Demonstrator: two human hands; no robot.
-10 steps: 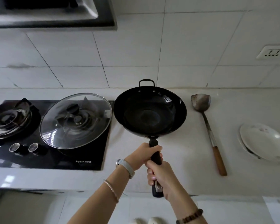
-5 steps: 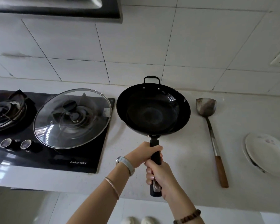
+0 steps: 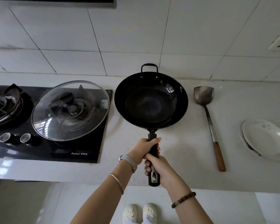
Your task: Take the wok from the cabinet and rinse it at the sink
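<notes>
A black wok (image 3: 150, 102) with a small loop handle at its far rim is held level over the white counter, just right of the stove. Both hands grip its long black handle. My left hand (image 3: 143, 148) wraps the handle close to the bowl. My right hand (image 3: 160, 167) holds it lower down, near the handle's end. The wok's inside looks dark and empty. No sink and no cabinet show in this view.
A black gas stove (image 3: 81, 152) lies at left, with a glass lid (image 3: 69, 110) over its right burner. A metal spatula (image 3: 208, 120) with a wooden grip lies right of the wok. White plates (image 3: 268, 139) sit far right. The counter's front edge (image 3: 87, 180) runs below my hands.
The view has shifted slightly, showing more of the counter front and floor. The wok sits a touch farther toward the wall; both hands keep the same grip on the handle.
</notes>
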